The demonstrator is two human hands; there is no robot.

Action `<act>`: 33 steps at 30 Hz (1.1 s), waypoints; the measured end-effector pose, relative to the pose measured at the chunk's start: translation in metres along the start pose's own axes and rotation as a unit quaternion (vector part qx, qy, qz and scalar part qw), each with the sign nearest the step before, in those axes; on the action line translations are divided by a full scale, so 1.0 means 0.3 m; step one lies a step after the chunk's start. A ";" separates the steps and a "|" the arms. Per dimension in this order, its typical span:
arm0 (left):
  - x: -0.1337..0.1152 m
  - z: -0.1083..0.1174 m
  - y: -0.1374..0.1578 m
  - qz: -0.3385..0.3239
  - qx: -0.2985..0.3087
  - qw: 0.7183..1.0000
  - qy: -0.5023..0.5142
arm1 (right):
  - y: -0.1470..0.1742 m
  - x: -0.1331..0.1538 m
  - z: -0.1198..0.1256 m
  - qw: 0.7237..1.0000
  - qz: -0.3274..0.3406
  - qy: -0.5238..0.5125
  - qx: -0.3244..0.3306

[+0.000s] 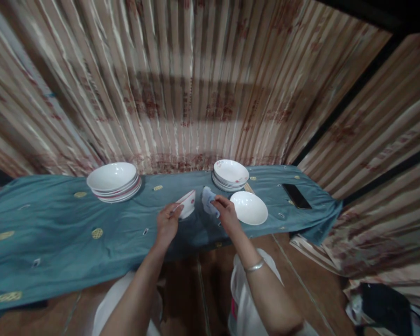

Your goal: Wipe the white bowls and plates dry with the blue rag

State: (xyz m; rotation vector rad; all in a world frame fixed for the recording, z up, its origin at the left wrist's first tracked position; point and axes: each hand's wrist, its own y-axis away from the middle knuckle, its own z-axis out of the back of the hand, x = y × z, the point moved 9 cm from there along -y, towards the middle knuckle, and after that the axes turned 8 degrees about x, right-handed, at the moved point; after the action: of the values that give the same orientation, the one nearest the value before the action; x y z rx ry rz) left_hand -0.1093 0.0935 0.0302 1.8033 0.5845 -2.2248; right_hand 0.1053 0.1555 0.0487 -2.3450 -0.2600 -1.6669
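**Probably midway with one bowl [188,205] and one cloth [207,198]**

Holding the bowl tilted in the left hand [168,224], with thumb and fingers pinching its left side, above the blue-green tablecloth [122,238]. Pinching the bunched cloth with the fingertips of the right hand [227,213], just beside the bowl but apart from it. Judging from this, in the middle of work on this one bowl, not yet finished with it.

Just beside the right hand, one white dish [250,208] lying alone; behind it, a stack of plates [231,172]. Farther to the left, a stack of bowls [115,195]. Impossible to tell which stack to count as done and which as left, or where to count the lone dish.
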 end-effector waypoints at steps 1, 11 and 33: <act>0.008 0.002 -0.003 0.024 0.000 0.999 0.032 | 0.000 0.004 -0.017 0.999 0.016 0.034 0.009; 0.011 -0.019 0.005 0.095 0.000 0.956 0.279 | 0.116 0.084 -0.307 0.810 0.262 0.517 0.088; 0.068 0.041 -0.015 0.121 -0.039 0.918 0.377 | -0.081 -0.033 -0.354 0.841 0.255 0.466 0.099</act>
State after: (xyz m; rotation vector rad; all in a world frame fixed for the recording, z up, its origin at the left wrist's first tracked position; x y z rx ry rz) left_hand -0.1266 0.0939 0.0133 2.5053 0.5154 -1.2768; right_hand -0.0006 0.1461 0.0751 -1.0782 0.3380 -2.0902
